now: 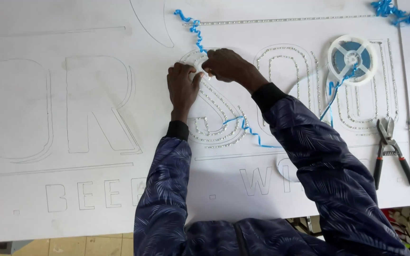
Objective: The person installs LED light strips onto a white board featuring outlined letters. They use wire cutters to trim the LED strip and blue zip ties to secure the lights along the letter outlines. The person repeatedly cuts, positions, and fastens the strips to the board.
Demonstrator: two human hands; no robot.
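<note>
Both hands meet over a large white sign panel (96,199) engraved with outlined letters. The left hand (182,87) presses fingertips onto the LED strip (214,102) lining a curved letter groove; the right hand (228,65) pinches that strip at the letter's top, beside a curly blue backing ribbon (194,28). A white reel (352,58) lies to the right, and black-handled pliers (390,149) near the panel's right edge.

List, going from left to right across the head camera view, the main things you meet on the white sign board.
Empty outlined letters → left hand → right hand → white reel of strip → pliers with black and red handles. Both hands press a strip onto the board.
</note>
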